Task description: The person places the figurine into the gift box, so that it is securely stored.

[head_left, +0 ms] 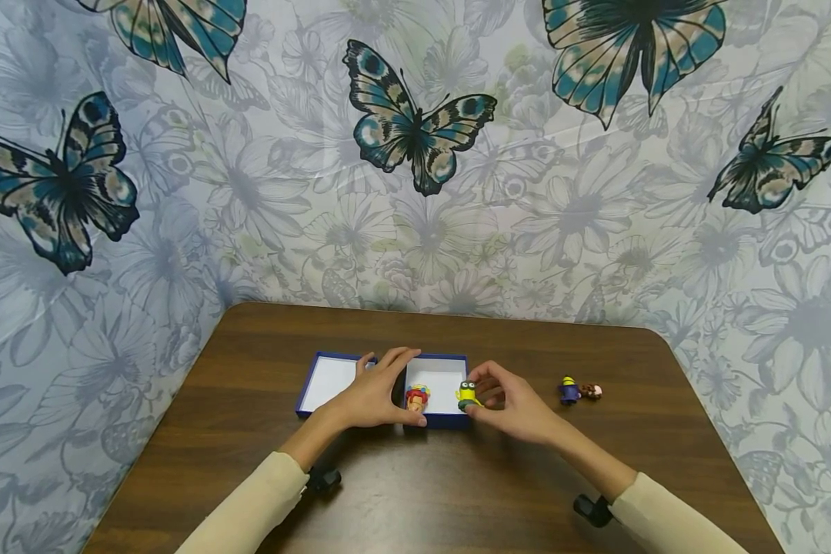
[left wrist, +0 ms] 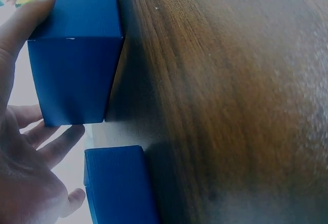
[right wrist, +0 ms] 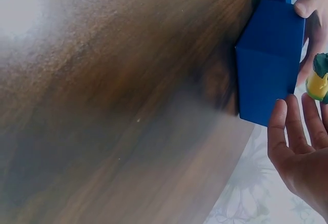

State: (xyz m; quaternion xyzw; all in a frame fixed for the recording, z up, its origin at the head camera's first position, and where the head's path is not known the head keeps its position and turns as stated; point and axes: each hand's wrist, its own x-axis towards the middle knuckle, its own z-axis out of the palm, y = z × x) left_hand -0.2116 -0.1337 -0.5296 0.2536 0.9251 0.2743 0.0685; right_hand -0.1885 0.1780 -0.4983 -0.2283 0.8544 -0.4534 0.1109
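Note:
My right hand [head_left: 522, 406] pinches a small yellow-and-green goggled toy figure [head_left: 467, 396] over the right side of an open blue box [head_left: 443, 422] with a white inside. In the right wrist view the figure [right wrist: 318, 83] shows only in part at the frame edge, by the fingertips. My left hand [head_left: 370, 398] spans the box's left end, its thumb at the front rim and its fingers toward the back. The left wrist view shows that thumb on the rim of the blue box [left wrist: 77, 80]. Inside the box, at the left, is another toy figure [head_left: 418, 398] with red on it.
A blue-edged tray or lid [head_left: 325, 383] with a white inside lies left of the box, partly behind the left hand. To the right, a purple-and-yellow figure [head_left: 569, 391] and a brown figure [head_left: 592, 392] lie together on the wooden table [head_left: 402, 508]. A butterfly-patterned cloth hangs behind.

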